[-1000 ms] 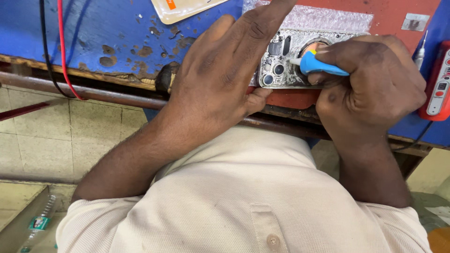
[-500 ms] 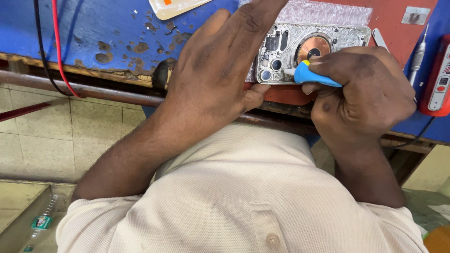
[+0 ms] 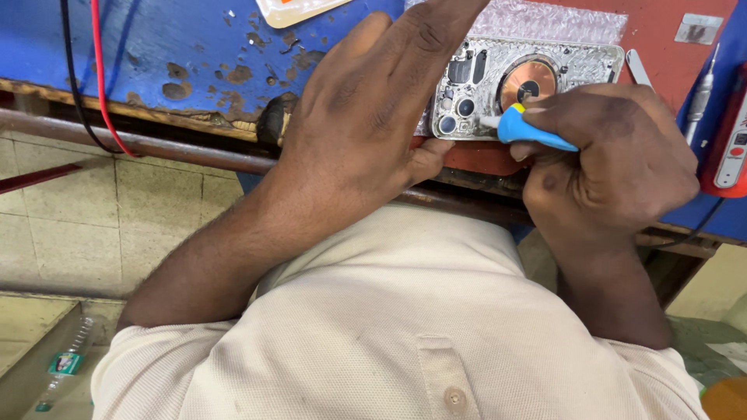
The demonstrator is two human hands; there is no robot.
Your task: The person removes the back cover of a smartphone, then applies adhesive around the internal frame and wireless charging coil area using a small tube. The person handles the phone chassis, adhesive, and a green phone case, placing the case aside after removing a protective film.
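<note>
Gripping a small blue-handled screwdriver point(image 3: 537, 134) in a closed fist, the right hand point(image 3: 615, 167) angles the pale tip down onto the opened phone housing point(image 3: 537, 78), just below the copper-coloured round coil point(image 3: 527, 80). Left hand point(image 3: 366, 132) lies flat and spread over the housing's left end, fingers extended, pinning it down rather than grasping anything; the thumb hooks under the counter edge. Housing lies on a red mat point(image 3: 661, 47) at the near edge of the counter, back shell already bare, with camera openings and coil exposed and no screen or board visible, so stripping looks well advanced; work on the small fasteners near the coil seems to be what is in hand, and whether any are already out cannot be told. A sheet of bubble wrap point(image 3: 560, 17) sits just behind the housing. Metal pry tool point(image 3: 638, 68) and a slim silver driver point(image 3: 700, 97) rest to the right, near a red-cased device point(image 3: 735, 148). Counter point(image 3: 156, 47) is blue-painted, chipped and worn to wood at the rim; red and black leads point(image 3: 97, 78) hang over its left side. Below: a metal rail point(image 3: 140, 144), tiled floor point(image 3: 70, 210), a plastic bottle point(image 3: 66, 365) lying at lower left. Cream polo shirt point(image 3: 405, 342) fills the foreground.
</note>
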